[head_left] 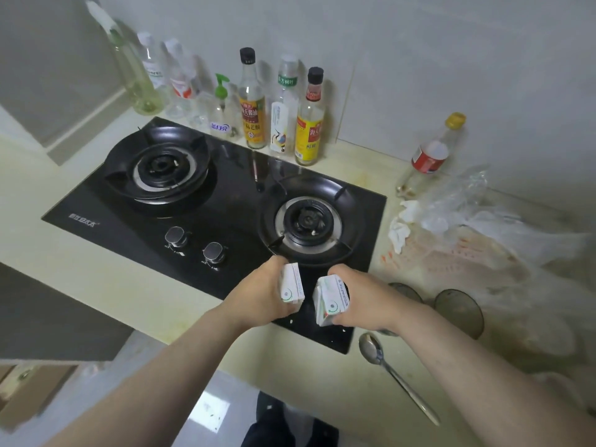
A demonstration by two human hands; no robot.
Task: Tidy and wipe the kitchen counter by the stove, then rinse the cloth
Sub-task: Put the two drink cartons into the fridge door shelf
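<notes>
1. A spoon (380,351) lies nearest, on the counter (135,295) just right of the stove's near corner, with its handle pointing near and right. It is stiff metal and probably slick, so the handle is the best place to take it.
2. The left hand (258,295) has its fingers curled round a small white carton, the left carton (292,285), above the near edge of the stove (193,204). The right hand (364,301) grips the right carton (332,298) the same way. The two cartons are near each other but apart. Both look like light paperboard that crushes easily, and the right one is already creased. A gentle hold on the flat sides suits them.
3. Just right of the hands, two dark discs (458,311) rest on the counter. I cannot tell what they are.
4. Farther right lie clear plastic bags (467,227) and a crumpled tissue (400,233). These are soft and almost weightless, and are best bunched in a fist.
5. Farthest, bottles (253,101) line the wall. They are probably glass, heavier and breakable, so grasp them round the body.
6. No cloth is in view.
</notes>
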